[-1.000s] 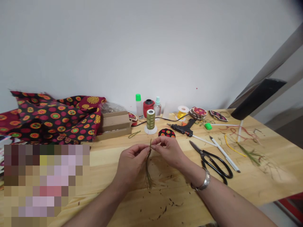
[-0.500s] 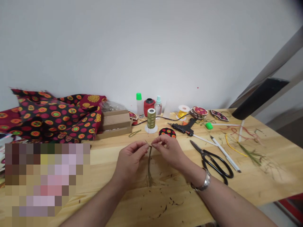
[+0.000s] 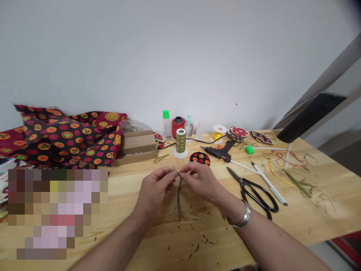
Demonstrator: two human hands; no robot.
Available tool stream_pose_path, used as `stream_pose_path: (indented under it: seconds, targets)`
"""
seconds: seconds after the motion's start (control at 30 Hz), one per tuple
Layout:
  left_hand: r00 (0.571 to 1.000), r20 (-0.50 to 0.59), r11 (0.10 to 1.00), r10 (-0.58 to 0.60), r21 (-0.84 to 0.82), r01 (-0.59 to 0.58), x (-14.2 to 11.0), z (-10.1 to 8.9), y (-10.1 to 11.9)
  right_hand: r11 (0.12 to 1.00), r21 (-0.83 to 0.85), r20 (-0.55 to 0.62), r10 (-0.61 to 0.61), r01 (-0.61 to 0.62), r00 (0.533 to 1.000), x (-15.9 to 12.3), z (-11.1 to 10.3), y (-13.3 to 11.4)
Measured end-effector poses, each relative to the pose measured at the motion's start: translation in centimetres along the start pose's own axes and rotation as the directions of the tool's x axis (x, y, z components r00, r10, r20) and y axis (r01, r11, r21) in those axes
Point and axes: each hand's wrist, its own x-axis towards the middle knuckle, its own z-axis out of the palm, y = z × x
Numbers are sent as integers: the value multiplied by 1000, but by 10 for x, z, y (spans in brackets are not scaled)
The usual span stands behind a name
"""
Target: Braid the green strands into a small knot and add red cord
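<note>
Thumb and fingers of my left hand (image 3: 154, 188) are pinched together at the top of an olive-green thread tassel (image 3: 178, 205). My right hand (image 3: 200, 182), with a silver bracelet at the wrist, pinches the same top end from the other side. Loose strands hang down and fan out toward the wooden tabletop. The fingertips hide the exact join. Just beyond the hands lie a round patterned fabric piece (image 3: 199, 158) and an upright cone of olive thread (image 3: 181, 143).
Black-handled scissors (image 3: 255, 194), a white pen (image 3: 269, 183) and a black glue gun (image 3: 219, 151) lie to the right. Patterned cloth (image 3: 67, 135) and a cardboard box (image 3: 138, 145) stand at the left. Bottles and a red thread cone (image 3: 178, 128) line the wall.
Both hands stay nearly in place at the tassel's top, fingertips shifting slightly. The hanging strands have swung a little and spread wider at the bottom.
</note>
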Motion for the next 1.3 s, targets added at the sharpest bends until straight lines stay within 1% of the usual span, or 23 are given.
stream_pose_path:
  seconds: [0.13, 0.2, 0.27, 0.33, 0.4, 0.43, 0.47, 0.53, 0.57, 0.6, 0.63, 0.67, 0.73, 0.77, 0.83, 0.9, 1.03, 1.1, 1.2, 1.27, 1.3]
  targets:
    - [1000, 25, 999, -7, -41, 8, -1, 1, 1, 999, 45, 45, 11, -13, 999, -2, 1, 0]
    - [1000, 19, 997, -8, -75, 9, -1, 1, 2, 997, 73, 81, 20, -26, 997, -2, 3, 2]
    - [1000, 0, 992, -7, -125, 7, 0, 1, 2, 996, 73, 93, 52, -59, 994, -2, 5, 5]
    - [1000, -7, 984, -10, -177, 9, 2, 0, 2, 992, 57, 71, 108, -113, 992, 0, 5, 10]
    - [1000, -6, 976, -9, -217, 8, 3, -2, 2, 986, 58, -5, 158, -157, 987, 3, 3, 15]
    - [1000, -7, 973, -8, -229, 6, 4, -2, 1, 985, 70, -71, 164, -159, 984, 4, 2, 17]
    - [1000, -11, 971, -6, -237, 3, 4, -3, 1, 985, 92, -151, 157, -144, 976, 6, 0, 19]
    - [1000, -16, 972, -4, -236, 1, 4, -2, 1, 985, 152, -302, 121, -78, 946, 8, -4, 19]
    - [1000, -16, 973, -8, -230, 4, 4, -2, 1, 982, 185, -343, 99, -37, 934, 9, -6, 18]
    - [1000, -14, 975, -14, -221, 11, 3, -1, 1, 977, 214, -350, 81, -4, 933, 8, -7, 15]
    - [1000, -12, 977, -21, -211, 18, 2, -1, 2, 972, 236, -324, 66, 13, 944, 7, -8, 12]
    - [1000, -12, 979, -28, -202, 25, 2, 0, 2, 970, 243, -273, 46, 23, 961, 6, -9, 9]
    - [999, -16, 982, -37, -188, 33, 0, 1, 3, 976, 213, -163, -9, 44, 987, 2, -8, 2]
    - [999, -17, 983, -38, -180, 34, -1, 2, 3, 982, 182, -124, -36, 58, 992, 0, -7, -1]
    - [999, -17, 987, -36, -160, 33, -2, 2, 3, 988, 124, -88, -86, 97, 992, -2, -5, -4]
    - [999, -11, 991, -33, -133, 31, -2, 2, 3, 990, 95, -78, -102, 109, 992, -3, -4, -6]
    - [1000, 17, 995, -25, -91, 26, -1, 1, 1, 992, 99, -63, -67, 73, 996, -2, -3, -5]
    - [999, 25, 995, -20, -94, 22, -1, 1, 0, 991, 130, -41, -37, 42, 998, -1, -3, -4]
    - [1000, 26, 994, -5, -109, 8, -1, 1, 1, 963, 264, 14, 60, -62, 998, 1, -3, -2]
    - [1000, 16, 996, -4, -90, 5, -1, 1, 1, 909, 396, 38, 127, -131, 991, 2, -3, -1]
    - [1000, 13, 998, -8, -69, 9, -2, 1, 2, 877, 458, 42, 145, -147, 989, 3, -3, -1]
